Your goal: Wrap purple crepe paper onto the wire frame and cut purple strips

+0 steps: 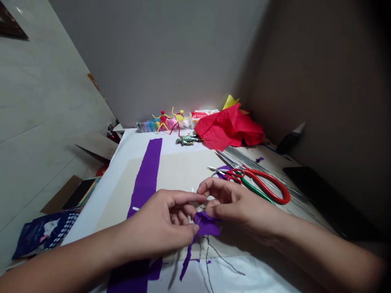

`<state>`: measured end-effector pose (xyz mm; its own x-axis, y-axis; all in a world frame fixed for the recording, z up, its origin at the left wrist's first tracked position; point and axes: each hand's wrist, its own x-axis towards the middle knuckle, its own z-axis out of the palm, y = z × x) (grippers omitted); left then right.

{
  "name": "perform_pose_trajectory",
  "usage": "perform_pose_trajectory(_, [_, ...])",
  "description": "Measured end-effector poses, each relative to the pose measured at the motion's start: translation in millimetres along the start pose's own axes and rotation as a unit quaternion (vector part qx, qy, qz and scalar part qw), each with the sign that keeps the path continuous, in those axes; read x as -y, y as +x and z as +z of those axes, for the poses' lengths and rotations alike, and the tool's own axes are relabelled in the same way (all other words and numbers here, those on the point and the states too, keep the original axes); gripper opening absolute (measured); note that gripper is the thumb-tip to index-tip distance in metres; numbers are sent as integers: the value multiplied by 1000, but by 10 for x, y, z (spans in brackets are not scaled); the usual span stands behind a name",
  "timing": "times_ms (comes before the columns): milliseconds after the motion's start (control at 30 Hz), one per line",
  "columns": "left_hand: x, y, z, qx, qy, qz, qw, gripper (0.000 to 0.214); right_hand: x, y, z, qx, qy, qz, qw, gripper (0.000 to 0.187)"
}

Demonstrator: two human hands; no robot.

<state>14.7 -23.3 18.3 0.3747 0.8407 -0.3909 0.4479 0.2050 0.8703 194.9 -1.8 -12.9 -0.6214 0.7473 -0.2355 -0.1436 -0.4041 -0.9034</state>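
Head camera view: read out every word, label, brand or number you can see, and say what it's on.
No text here can be read.
The red and white packet: print too blurred to read.
The dark blue booklet: white pattern only, no legible words.
The purple paper piece: no writing.

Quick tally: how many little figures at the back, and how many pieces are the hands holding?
Little figures: 3 (red-headed figure, yellow-headed figure, green-silver figure)
Purple paper piece, pinched by left hand and right hand: 1
Total: 4
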Motion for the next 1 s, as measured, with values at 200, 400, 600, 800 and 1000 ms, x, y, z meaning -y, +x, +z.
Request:
perform_pose_trajectory(200, [87, -21, 51, -17, 92, 52, 994, 53, -9, -31, 15, 6, -37, -2, 999, 24])
perform_pose_trajectory(400, [98, -79, 24, 9, 135, 95, 986, 49, 11, -54, 19, 25, -51, 21, 998, 24])
perform_pose_trajectory(600, [129, -109, 53, -51, 239, 177, 953, 50, 29, -60, 26, 18, -61, 42, 997, 21])
perform_pose_trajectory(800, [120, -88, 102, -112, 340, 269, 894, 31, 24, -48, 36, -2, -79, 33, 996, 20])
perform_pose_trajectory(1000, [120, -63, 76, -135, 364, 319, 865, 21, -10, -28, 15, -7, -95, 3, 995, 19])
